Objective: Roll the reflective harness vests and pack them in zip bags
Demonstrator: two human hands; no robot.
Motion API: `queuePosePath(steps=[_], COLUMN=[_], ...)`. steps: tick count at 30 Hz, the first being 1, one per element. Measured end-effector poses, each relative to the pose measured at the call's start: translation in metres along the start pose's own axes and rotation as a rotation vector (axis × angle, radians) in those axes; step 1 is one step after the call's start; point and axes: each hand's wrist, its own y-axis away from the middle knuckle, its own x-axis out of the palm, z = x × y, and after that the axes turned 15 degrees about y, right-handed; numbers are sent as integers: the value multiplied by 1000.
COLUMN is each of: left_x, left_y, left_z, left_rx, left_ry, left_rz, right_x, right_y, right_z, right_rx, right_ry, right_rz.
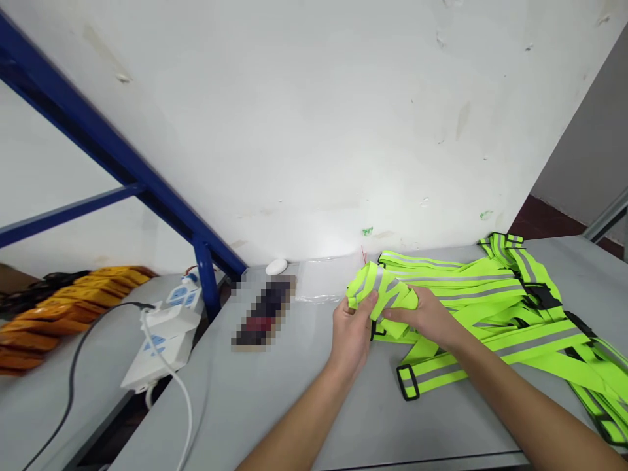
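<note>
Between my two hands is a bunched neon-yellow reflective strap [364,286] with grey stripes, folded into loops. My left hand [352,330] is closed on its near left side, thumb on top. My right hand [426,315] pinches the right side of the same bundle, fingers reaching into its folds. Just right of them lies a heap of matching reflective straps [490,294] with black buckles. One strap end with a black slide buckle [408,382] points toward me below my right wrist. The bundle hides part of my fingers.
A clear plastic bag [321,280] lies left of my hands, near a white oval object [277,266] and a pixelated item [265,314]. Further left stand a blue metal frame [206,275], white power strips [164,340] with cables, and yellow-orange packs [73,311]. A white wall [343,131] closes off the back.
</note>
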Motion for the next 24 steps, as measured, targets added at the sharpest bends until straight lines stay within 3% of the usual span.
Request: queuePosePath(steps=[5,9,17,21,24], left_x=[-2,-6,-12,-19,-29], left_y=[-3,-5,-6,-15,-29], left_z=[2,6,13,11,2], left_rx=[-69,-147,-100,-109,47], left_ry=[28,76,32,-139,-437], left_rz=[-11,43,134,187,210], right_x=[5,4,2,5,8], right_y=[-1,-3,-2,-1,-4], right_z=[-4,-10,-2,-2,-14], right_rx=[28,5,51,94,208], right_ry=[77,80,73,61,16], right_rz=[-117,-111,-191,-245,-340])
